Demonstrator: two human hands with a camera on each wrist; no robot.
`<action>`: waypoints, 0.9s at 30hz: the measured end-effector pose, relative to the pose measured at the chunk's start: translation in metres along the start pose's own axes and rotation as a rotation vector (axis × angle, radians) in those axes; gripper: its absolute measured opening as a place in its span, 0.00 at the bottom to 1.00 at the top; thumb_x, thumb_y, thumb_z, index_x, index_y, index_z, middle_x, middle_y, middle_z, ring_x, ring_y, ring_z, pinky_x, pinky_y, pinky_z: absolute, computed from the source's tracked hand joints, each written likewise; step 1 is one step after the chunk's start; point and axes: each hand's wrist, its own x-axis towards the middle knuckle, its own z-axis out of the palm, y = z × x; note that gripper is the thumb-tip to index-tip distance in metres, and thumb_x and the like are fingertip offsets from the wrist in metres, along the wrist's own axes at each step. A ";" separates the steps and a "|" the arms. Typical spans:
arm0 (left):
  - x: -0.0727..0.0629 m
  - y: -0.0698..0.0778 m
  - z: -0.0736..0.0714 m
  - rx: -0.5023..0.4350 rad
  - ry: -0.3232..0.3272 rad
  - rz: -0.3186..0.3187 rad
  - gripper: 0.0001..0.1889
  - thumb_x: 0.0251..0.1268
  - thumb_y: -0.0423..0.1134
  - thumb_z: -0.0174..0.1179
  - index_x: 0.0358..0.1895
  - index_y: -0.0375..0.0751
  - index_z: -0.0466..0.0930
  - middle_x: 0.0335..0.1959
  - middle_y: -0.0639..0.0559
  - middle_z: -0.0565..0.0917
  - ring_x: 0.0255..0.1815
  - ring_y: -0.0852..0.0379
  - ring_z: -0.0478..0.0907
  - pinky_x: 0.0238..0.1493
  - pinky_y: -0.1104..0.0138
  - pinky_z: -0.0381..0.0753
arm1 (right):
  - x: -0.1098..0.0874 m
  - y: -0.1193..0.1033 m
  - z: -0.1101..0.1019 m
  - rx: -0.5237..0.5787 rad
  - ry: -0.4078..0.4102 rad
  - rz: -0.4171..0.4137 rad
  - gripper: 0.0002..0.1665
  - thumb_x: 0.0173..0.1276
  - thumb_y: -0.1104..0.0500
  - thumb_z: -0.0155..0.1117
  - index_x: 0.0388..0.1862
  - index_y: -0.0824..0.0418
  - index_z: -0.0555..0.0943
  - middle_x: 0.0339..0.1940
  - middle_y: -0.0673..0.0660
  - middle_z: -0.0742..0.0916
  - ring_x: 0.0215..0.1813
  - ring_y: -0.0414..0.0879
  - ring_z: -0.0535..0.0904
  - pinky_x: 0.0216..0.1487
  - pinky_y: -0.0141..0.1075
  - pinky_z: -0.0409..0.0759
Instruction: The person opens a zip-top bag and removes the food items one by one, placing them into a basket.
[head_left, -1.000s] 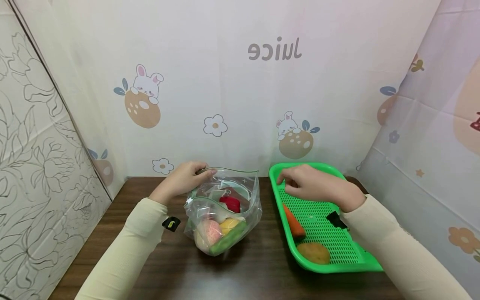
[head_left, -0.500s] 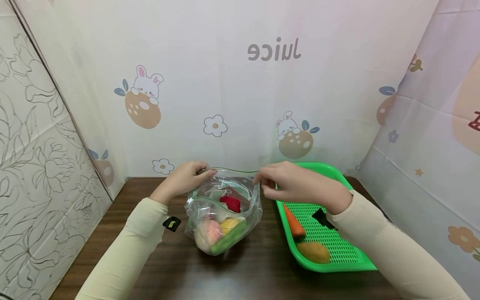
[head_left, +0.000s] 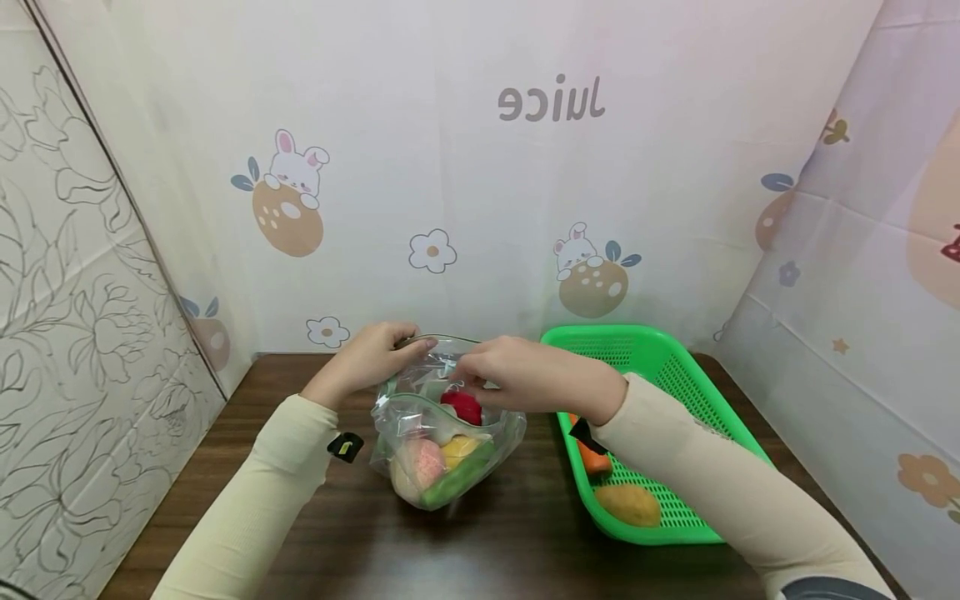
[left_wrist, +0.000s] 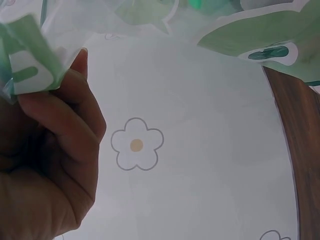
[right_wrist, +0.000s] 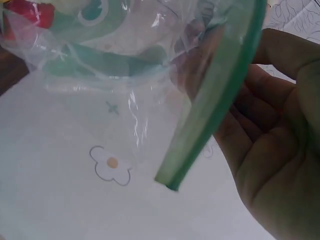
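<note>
A clear zip bag [head_left: 390, 479] with a green zip edge stands on the table. Inside it show a pink-and-cream peach-like fruit [head_left: 426, 462], a yellow item [head_left: 459, 451], a long green vegetable [head_left: 459, 483] and a red item [head_left: 462, 407]. My left hand [head_left: 375, 354] pinches the bag's rim at the upper left; the left wrist view shows its curled fingers [left_wrist: 75, 115] by the green-printed film. My right hand [head_left: 510, 371] is at the bag's mouth, above the red item. In the right wrist view its fingertips are behind the film and green zip strip [right_wrist: 215, 105], so I cannot tell whether they grip anything.
To the right stands a green plastic basket [head_left: 738, 433] with a carrot [head_left: 595, 461] and a yellow-brown potato-like item [head_left: 628, 505] in it. My right forearm crosses over the basket. A printed curtain [head_left: 450, 167] hangs behind the brown wooden table [head_left: 337, 533].
My right hand has moved left from over the green basket, past the bag's right edge, to its mouth. The left hand has stayed at the rim.
</note>
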 end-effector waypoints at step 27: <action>0.004 0.003 0.003 0.020 0.022 0.049 0.19 0.76 0.54 0.55 0.26 0.49 0.74 0.19 0.55 0.67 0.23 0.56 0.66 0.30 0.61 0.68 | 0.044 0.010 0.054 -0.125 -0.374 0.177 0.11 0.75 0.71 0.56 0.38 0.55 0.78 0.27 0.47 0.79 0.31 0.39 0.74 0.35 0.30 0.72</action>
